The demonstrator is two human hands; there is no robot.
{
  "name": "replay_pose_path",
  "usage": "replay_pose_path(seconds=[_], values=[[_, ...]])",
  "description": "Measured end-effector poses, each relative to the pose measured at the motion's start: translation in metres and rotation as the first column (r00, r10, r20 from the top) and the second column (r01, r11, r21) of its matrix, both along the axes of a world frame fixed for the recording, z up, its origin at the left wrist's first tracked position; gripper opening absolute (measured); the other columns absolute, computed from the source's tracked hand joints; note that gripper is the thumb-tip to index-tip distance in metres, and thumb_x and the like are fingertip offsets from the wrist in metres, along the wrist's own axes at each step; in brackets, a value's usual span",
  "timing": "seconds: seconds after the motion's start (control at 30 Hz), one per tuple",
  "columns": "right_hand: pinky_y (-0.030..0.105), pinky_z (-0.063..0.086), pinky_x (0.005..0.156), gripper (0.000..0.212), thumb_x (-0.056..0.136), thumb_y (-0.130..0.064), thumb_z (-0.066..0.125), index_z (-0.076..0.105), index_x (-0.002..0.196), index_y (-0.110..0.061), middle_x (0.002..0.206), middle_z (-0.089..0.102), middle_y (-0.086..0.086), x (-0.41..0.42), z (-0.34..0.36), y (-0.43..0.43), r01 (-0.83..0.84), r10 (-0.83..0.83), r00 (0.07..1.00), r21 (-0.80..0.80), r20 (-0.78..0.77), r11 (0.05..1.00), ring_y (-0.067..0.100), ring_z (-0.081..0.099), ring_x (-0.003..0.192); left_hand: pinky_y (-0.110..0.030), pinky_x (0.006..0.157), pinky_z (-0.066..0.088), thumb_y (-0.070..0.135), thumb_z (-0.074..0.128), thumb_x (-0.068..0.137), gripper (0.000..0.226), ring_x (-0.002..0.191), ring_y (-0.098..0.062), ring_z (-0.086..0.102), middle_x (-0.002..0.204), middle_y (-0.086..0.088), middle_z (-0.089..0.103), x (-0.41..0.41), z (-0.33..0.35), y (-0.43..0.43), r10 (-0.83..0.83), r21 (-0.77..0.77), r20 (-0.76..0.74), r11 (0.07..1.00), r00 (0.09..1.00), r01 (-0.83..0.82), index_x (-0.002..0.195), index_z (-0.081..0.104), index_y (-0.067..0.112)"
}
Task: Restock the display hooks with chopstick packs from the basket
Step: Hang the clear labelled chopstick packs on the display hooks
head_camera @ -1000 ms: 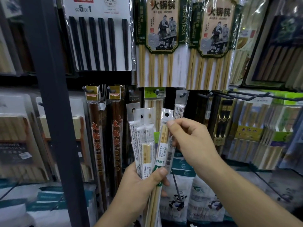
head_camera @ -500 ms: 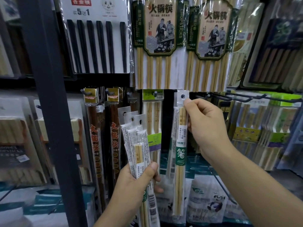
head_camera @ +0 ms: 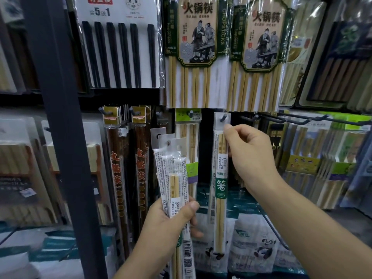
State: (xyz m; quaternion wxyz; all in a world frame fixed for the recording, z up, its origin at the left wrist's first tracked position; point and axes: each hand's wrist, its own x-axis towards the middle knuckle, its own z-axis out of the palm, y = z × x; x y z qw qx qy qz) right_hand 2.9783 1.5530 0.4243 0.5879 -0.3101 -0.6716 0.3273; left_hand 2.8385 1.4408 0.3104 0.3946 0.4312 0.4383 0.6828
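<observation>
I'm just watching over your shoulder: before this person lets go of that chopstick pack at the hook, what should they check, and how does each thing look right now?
1. Hook passes through the hang hole of the pack: ok, its tip shows through the hole.
2. Pack pushed fully back on the hook: cannot tell from this angle.
3. Right hand holds the pack near its top: ok, fingers pinch the edge just under the header.
4. Pack hangs straight: ok, close to vertical.
5. Left hand has a firm hold on the spare packs: ok, thumb clamps the fanned bundle.
6. Space beside the green-header pack on the neighbouring hook: ok, a gap shows.
</observation>
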Motion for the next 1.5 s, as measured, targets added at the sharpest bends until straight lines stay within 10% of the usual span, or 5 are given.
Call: replay_pose_path(seconds=[0.27, 0.7, 0.83, 1.0, 1.5], values=[[0.016, 0.041, 0.052, 0.027, 0.095, -0.036, 0.068, 0.063, 0.072, -0.023, 0.056, 0.054, -0.013, 0.006, -0.010, -0.012, 0.052, -0.052, 0.999, 0.064, -0.009, 0.997, 0.000, 0.047, 0.053, -0.038, 0.055, 0.061, 0.037, 0.090, 0.055, 0.050, 0.064, -0.019, 0.071, 0.071, -0.007, 0.072, 0.002, 0.003, -0.001, 0.043, -0.009, 0.010, 0.999, 0.999, -0.043, 0.096, 0.070, 0.018], [0.017, 0.048, 0.054, 0.022, 0.097, -0.026, 0.066, 0.072, 0.076, -0.021, 0.066, 0.061, -0.001, -0.012, -0.016, -0.038, -0.282, 0.286, 0.958, -0.098, 0.032, 0.954, 0.004, 0.055, 0.058, -0.043, 0.066, 0.063, 0.055, 0.091, 0.065, 0.047, 0.081, -0.028, 0.075, 0.087, -0.008, 0.075, 0.003, 0.008, -0.001, -0.071, 0.060, -0.040, 0.995, 0.997, 0.074, 0.098, 0.074, 0.026], [0.022, 0.044, 0.052, 0.028, 0.099, -0.026, 0.063, 0.068, 0.073, -0.021, 0.062, 0.054, 0.001, -0.006, -0.004, -0.026, -0.179, 0.172, 0.979, -0.054, -0.106, 0.982, 0.009, 0.049, 0.055, -0.016, 0.070, 0.056, 0.082, 0.075, 0.061, 0.060, 0.080, -0.008, 0.072, 0.080, 0.004, 0.074, -0.004, 0.008, -0.002, 0.107, 0.029, -0.227, 0.994, 0.968, -0.103, 0.078, 0.068, 0.026], [0.025, 0.043, 0.055, 0.030, 0.100, -0.029, 0.063, 0.066, 0.076, -0.012, 0.068, 0.054, 0.007, 0.000, 0.007, -0.015, -0.083, 0.079, 0.984, -0.017, -0.160, 0.996, 0.012, 0.046, 0.058, -0.048, 0.062, 0.062, 0.080, 0.082, 0.054, 0.067, 0.051, -0.024, 0.062, 0.060, -0.007, 0.062, -0.006, 0.006, -0.002, 0.003, -0.007, -0.107, 1.000, 0.994, -0.004, 0.085, 0.067, 0.022], [0.036, 0.041, 0.063, 0.035, 0.098, -0.029, 0.064, 0.062, 0.082, 0.002, 0.079, 0.050, 0.030, -0.001, 0.010, -0.007, -0.069, 0.060, 0.988, -0.057, -0.142, 0.996, 0.022, 0.043, 0.066, -0.032, 0.050, 0.044, 0.047, 0.078, 0.078, 0.034, 0.054, -0.021, 0.046, 0.080, -0.009, 0.055, -0.003, 0.002, -0.002, -0.240, 0.057, 0.218, 0.971, 0.946, 0.233, 0.102, 0.072, 0.023]])
